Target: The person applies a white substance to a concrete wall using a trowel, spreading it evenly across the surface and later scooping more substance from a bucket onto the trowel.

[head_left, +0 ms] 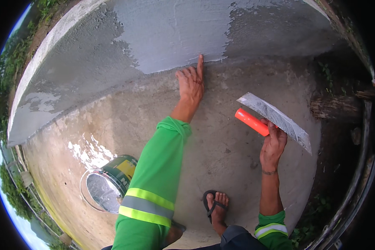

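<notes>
My left hand reaches forward to the foot of the low wall. Its index finger is stretched out with the tip on the wall's lower edge, the other fingers are partly bent, and nothing is held. Smooth, wet-looking light grey plaster covers the wall's middle, with rougher, darker grey on both sides. In my right hand is a plastering trowel, held off the wall above the floor. Its long metal blade is smeared grey, and my fingers grip the orange handle.
A green bucket with grey-white paste inside lies or leans at left, beside a white splash on the concrete floor. My sandalled foot stands near the bottom. A log and rails border the right side.
</notes>
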The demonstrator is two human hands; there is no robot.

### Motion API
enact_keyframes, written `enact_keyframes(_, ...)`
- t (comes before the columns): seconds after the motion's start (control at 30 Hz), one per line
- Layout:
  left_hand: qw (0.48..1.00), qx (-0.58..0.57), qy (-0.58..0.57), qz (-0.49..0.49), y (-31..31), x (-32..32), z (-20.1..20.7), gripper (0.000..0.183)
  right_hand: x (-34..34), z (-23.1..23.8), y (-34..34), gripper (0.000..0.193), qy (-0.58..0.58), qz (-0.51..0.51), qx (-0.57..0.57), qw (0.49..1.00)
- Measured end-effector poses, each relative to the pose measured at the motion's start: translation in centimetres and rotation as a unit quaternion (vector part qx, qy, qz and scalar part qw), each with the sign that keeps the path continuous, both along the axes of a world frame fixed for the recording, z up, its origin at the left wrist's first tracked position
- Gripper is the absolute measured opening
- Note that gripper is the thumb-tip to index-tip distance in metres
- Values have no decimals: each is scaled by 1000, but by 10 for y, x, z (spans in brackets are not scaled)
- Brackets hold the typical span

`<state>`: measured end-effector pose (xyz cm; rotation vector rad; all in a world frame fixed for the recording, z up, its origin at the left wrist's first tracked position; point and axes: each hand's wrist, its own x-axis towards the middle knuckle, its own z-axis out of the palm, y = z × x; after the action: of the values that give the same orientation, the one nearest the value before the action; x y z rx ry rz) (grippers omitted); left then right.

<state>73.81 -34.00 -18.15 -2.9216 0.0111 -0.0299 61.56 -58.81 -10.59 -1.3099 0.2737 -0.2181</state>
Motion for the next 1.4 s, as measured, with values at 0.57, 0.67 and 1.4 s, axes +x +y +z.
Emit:
enact_keyframes(0.57, 983, -179, 27, 27, 1, -24, 2, 91, 27, 17, 52, 17, -15, 73, 27, 997)
enact_keyframes(0.67, 991, -120, 50, 29, 0, -17, 6, 85, 23, 13, 52, 19, -26, 108, 17, 994)
enact_keyframes(1.4, 944, 272, 151, -111, 4, 3, 22, 63, 11, 27, 30, 18, 24, 18, 75, 997)
